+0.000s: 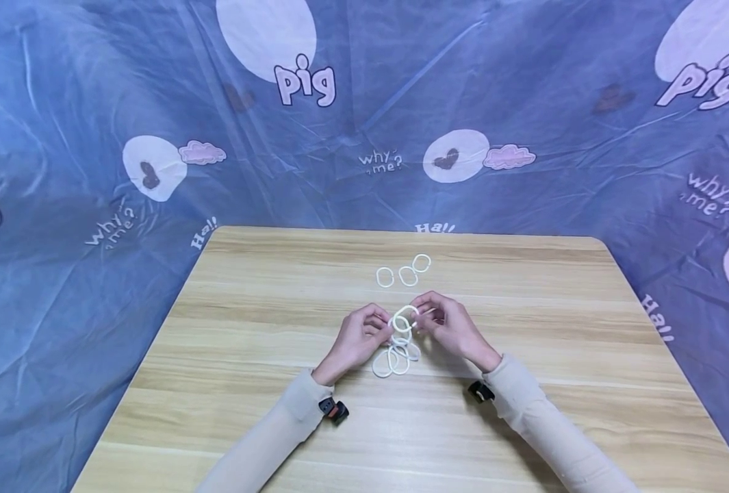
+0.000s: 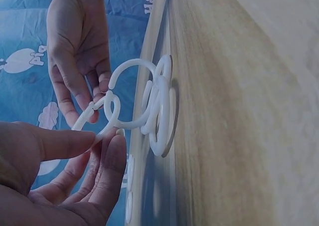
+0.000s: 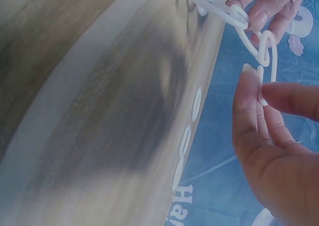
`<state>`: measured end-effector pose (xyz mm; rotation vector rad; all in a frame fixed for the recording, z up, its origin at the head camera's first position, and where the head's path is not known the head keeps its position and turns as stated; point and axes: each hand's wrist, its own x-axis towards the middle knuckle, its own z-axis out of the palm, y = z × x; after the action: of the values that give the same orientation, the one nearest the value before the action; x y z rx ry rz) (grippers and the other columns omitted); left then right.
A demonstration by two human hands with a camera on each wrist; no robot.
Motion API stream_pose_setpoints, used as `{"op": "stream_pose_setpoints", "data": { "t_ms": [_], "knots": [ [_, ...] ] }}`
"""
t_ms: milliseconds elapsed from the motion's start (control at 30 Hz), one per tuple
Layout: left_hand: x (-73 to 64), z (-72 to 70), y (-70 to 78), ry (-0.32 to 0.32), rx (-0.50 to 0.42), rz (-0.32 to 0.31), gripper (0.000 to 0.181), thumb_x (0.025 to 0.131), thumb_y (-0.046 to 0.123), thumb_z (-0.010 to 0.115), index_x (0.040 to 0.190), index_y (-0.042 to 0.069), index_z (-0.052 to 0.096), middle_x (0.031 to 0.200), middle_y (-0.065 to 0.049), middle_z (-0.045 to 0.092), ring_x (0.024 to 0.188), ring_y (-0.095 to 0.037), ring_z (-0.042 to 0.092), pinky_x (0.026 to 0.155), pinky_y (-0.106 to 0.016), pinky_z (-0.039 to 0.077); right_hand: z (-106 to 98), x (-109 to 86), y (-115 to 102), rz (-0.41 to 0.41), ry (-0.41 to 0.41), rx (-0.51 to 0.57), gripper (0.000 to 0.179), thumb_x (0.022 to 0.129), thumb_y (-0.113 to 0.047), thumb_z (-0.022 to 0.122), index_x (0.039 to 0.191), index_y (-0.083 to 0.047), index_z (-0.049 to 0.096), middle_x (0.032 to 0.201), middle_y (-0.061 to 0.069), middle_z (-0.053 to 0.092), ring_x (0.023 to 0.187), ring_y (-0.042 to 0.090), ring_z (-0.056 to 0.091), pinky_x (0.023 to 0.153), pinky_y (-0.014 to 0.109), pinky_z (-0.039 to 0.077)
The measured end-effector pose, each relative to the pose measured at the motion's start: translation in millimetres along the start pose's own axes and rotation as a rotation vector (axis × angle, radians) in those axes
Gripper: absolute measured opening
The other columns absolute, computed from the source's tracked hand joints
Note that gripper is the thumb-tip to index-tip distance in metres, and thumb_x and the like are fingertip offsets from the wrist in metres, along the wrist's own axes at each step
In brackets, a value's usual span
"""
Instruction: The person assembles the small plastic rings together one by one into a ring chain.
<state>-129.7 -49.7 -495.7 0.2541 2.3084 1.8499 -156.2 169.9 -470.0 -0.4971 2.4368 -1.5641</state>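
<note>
While my left hand (image 1: 359,333) pinches the top link (image 2: 118,109) of a white plastic chain (image 2: 159,111), my right hand (image 1: 450,325) has thumb and fingers closed on a loose white ring (image 3: 273,61), which has a small gap in its side. The ring and that link cross between my hands; whether they are fully hooked together I can't tell. The lower links rest on the table (image 1: 265,308), about midway between its left and right edges. Three more rings (image 1: 385,277) lie beyond my hands toward the far edge. The table is pale, streaked wood with rounded far corners, shiny toward me. Past its far and side edges hangs creased blue cloth (image 1: 339,192), printed with "pig", "why me?", "Ha!!", white blobs and pink clouds. My sleeves (image 1: 305,407) are light.
</note>
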Motion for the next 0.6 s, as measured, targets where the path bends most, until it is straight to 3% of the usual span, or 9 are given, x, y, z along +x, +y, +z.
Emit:
{"op": "stream_pose_setpoints", "data": {
  "t_ms": [233,467,600],
  "knots": [
    [0.4,1.7,-0.6,0.005,-0.014,-0.009,0.017,0.093,-0.002,0.070,0.110,-0.005,0.066,0.098,-0.027,0.075,0.084,-0.042,0.076,0.077,-0.042,0.067,1.1,-0.3,0.9,0.035,-0.014,0.006,0.024,0.097,-0.002,0.068,0.121,0.003,0.066,0.107,0.024,0.072,0.085,0.023,0.072,0.078,0.025,0.062],
    [0.3,5.0,0.9,0.024,-0.035,-0.015,0.017,0.093,-0.007,0.067,0.110,-0.009,0.064,0.098,-0.032,0.073,0.087,-0.051,0.073,0.080,-0.055,0.065,1.8,-0.1,2.3,0.064,-0.033,0.023,0.026,0.099,-0.005,0.067,0.124,0.003,0.067,0.111,0.022,0.074,0.090,0.028,0.074,0.081,0.030,0.064],
    [1.3,3.9,-0.3,0.023,-0.029,-0.002,0.017,0.094,-0.003,0.069,0.110,-0.007,0.065,0.098,-0.030,0.074,0.085,-0.049,0.074,0.079,-0.053,0.065,1.8,0.4,1.8,0.074,-0.041,0.039,0.027,0.099,-0.004,0.067,0.124,0.004,0.067,0.110,0.023,0.075,0.090,0.030,0.075,0.082,0.036,0.065]
  ]
}}
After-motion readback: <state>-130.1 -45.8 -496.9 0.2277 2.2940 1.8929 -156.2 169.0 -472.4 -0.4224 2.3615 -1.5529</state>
